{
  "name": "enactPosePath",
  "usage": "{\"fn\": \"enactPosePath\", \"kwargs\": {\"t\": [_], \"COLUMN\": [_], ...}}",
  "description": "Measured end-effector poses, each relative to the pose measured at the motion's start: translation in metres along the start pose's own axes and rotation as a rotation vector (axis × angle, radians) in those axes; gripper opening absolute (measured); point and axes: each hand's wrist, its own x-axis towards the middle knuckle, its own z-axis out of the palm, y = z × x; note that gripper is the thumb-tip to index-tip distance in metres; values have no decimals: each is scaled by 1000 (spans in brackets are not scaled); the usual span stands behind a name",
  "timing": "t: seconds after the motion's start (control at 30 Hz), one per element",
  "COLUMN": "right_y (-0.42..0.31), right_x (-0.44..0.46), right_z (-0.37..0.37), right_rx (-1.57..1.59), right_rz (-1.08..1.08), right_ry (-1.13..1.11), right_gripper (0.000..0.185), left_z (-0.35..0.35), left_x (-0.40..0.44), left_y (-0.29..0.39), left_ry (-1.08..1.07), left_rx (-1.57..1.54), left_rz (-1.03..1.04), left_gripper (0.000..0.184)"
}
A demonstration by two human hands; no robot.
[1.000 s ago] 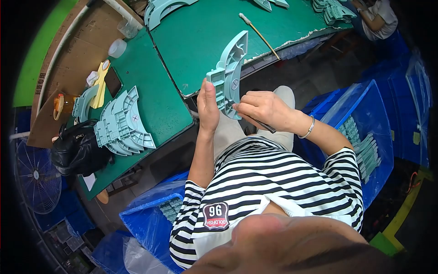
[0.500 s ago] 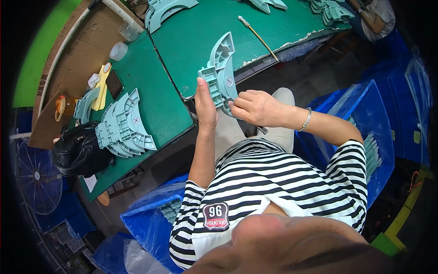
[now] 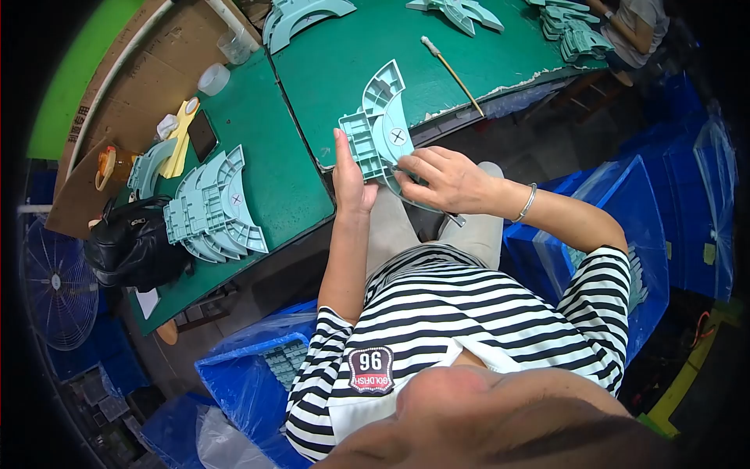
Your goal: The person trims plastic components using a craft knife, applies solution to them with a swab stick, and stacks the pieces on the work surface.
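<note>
A curved pale-green plastic part [image 3: 394,117] with a ribbed block and a round X mark is held up in front of me, over the table edge. My left hand [image 3: 351,180] grips its ribbed left side, thumb pointing up. My right hand [image 3: 445,181] is closed at the lower right of the part, fingers bent against its edge. A slim dark tool with a metal end [image 3: 457,220] sticks out below that hand; its other end is mostly hidden by the fingers.
A stack of similar parts [image 3: 215,203] lies on the green table [image 3: 269,148], beside a black bag [image 3: 129,254] and a phone [image 3: 203,134]. A brush-like stick [image 3: 453,74] lies farther off. Blue lined bins [image 3: 250,375] flank me. Another person [image 3: 637,31] sits at upper right.
The view has shifted slightly. The held part has turned a little, showing its X mark more face-on, and my right hand's fingers have spread somewhat along its edge.
</note>
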Motion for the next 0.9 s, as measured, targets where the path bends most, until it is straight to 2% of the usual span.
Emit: {"fn": "enactPosePath", "kwargs": {"t": [0.07,0.17,0.37,0.57,0.7,0.73,0.83,0.9], "right_y": [-1,-1,-2,3,15,20,24,19], "right_x": [8,5,4,4,-2,-10,-36,-51], "right_z": [-6,0,8,5,-12,-11,-2,6], "right_rx": [17,37,-27,-32,97,142,170,210], "right_rz": [40,52,4,59,298,361,518,576], "right_ry": [51,-28,-47,59,272,324,366,258], "right_gripper": [19,19,19,22,33,41,31,27], "left_z": [-3,-3,0,-7,-14,-15,-15,-16], "left_x": [2,5,5,7,4,3,-1,-2], "left_y": [-2,-4,-2,-5,-1,2,10,13], "left_ry": [-2,12,37,33,-26,-32,-67,-94], "left_rx": [-18,-23,-38,-39,-1,3,7,12], "left_rz": [-2,2,6,36,114,124,153,166], "left_gripper": [51,50,49,50,51,50,49,49]}}
